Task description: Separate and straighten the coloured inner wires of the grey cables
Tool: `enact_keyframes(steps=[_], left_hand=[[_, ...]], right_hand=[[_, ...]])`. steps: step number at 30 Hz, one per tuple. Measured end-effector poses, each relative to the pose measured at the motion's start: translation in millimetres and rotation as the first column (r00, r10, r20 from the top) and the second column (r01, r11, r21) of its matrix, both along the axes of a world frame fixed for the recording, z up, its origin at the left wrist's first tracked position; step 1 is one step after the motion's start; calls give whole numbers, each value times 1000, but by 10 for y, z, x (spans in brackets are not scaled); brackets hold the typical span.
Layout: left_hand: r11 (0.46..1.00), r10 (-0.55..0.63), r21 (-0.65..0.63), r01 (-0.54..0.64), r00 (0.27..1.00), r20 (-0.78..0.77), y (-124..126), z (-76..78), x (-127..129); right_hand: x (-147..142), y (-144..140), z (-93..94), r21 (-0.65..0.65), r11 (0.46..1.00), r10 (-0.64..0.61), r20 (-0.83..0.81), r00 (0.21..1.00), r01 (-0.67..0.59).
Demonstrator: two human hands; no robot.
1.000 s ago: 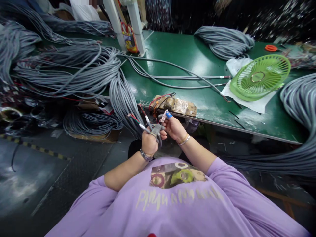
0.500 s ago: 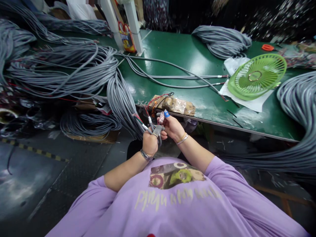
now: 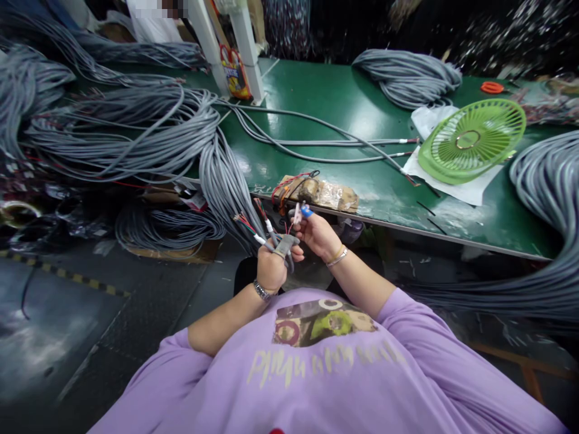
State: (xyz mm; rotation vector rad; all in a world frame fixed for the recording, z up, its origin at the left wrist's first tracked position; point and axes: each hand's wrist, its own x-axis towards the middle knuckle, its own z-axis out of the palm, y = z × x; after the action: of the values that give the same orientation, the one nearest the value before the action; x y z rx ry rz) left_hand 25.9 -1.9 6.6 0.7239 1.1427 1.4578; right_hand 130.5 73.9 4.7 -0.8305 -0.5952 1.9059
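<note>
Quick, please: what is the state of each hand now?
Left hand: closed, holding grey cable ends.
Right hand: closed, pinching a small pale piece; what it is cannot be told.

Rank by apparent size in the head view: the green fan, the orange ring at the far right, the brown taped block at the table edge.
1. green fan
2. brown taped block, though it lies nearer the camera
3. orange ring, though it lies farthest away

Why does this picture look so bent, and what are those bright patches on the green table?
Head view: a wide lens bows the green table edge and stretches the corners; overhead light glares off its glossy top; the background at top right is smeared; both hands stay fairly sharp.
</note>
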Motion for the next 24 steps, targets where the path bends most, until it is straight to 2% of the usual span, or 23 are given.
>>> enact_keyframes(steps=[5,9,11,14,16,20,24], left_hand=[[1000,24,-19,-23,999,31,59,62,19],[1000,13,-18,-12,999,32,113,54,53],[1000,-1,-24,2,1000,25,135,42,74],[999,-9,-36,10,1000,29,165,16,104],[999,-4,-40,5,1000,28,181,-6,118],[999,3,-52,-2,1000,17,180,-47,118],[998,-5,-59,6,1000,9,147,-70,95]], right_hand=[[3,-3,-38,55,998,-7,3,1000,6],[-17,-4,-104,131,987,-101,72,992,91],[-30,-3,-109,146,988,-71,85,994,58],[-44,10,-71,95,992,75,35,997,-78],[-47,21,-37,65,990,125,-3,992,-124],[-58,36,-14,32,991,134,-51,990,-132],[-85,49,-43,-13,998,53,-95,994,-55]])
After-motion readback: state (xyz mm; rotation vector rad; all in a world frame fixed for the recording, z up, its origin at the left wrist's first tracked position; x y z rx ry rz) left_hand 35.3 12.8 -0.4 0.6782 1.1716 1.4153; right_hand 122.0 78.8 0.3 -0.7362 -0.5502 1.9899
